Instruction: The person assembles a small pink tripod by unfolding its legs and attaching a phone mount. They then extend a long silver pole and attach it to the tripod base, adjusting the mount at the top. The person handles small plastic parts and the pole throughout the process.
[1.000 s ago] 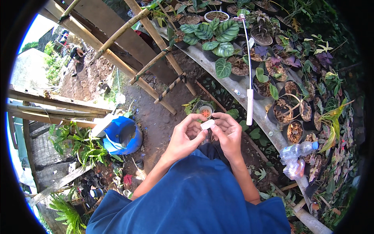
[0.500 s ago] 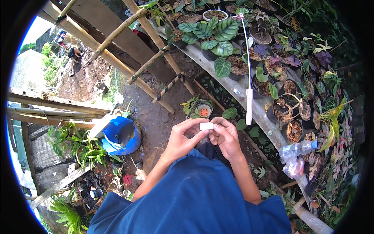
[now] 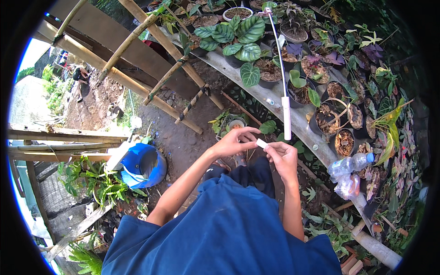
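A small white rectangular piece (image 3: 261,143) is pinched between the thumb and fingers of my right hand (image 3: 283,159), in front of my chest. Its exact kind is too small to make out. On its left side, my left hand (image 3: 236,142) has its fingers stretched out and apart. The left thumb tip lies at the end of the piece, seemingly touching it. Just beyond my right hand, a thin white rod with a pale pink handle (image 3: 287,118) slants over the edge of the plant bench.
Potted plants (image 3: 250,34) crowd a grey bench (image 3: 261,91) along the right, with a clear plastic bottle (image 3: 350,163) near its edge. A bamboo frame (image 3: 133,75) stands ahead left. A broken blue bucket (image 3: 144,166) sits left on the soil. Another person (image 3: 80,78) crouches far left.
My left hand's fingers have spread away from the white piece, which both hands pinched before. My hands and the piece have shifted slightly right, and the piece is now tilted.
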A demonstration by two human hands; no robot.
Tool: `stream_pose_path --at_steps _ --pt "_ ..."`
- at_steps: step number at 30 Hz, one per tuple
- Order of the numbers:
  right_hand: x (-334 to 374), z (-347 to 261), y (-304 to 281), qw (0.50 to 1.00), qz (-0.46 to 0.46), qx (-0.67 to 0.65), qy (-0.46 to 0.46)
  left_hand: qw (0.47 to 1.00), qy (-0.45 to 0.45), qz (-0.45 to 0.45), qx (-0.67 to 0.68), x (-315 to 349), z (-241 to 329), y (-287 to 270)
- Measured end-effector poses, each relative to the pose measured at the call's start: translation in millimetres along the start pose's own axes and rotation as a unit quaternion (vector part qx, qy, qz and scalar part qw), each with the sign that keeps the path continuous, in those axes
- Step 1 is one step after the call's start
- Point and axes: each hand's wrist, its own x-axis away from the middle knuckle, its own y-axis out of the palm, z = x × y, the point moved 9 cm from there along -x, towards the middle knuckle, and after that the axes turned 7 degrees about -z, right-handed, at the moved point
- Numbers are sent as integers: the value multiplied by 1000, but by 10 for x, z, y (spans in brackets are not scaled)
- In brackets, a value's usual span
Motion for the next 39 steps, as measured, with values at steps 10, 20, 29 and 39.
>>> stream_pose_path --at_steps 10,20,29,39 --pt "497 342 -622 986 148 -72 -2 932 76 97 -341 -1465 -371 -423" --pt "1097 701 -811 964 245 -100 29 878 13 102 -467 -2089 -715 -609" --pt "996 686 -826 970 224 -93 29 919 91 98 -370 -2100 -698 -579" --pt "876 595 -787 979 198 -52 12 912 77 91 -391 -2069 -710 -557"
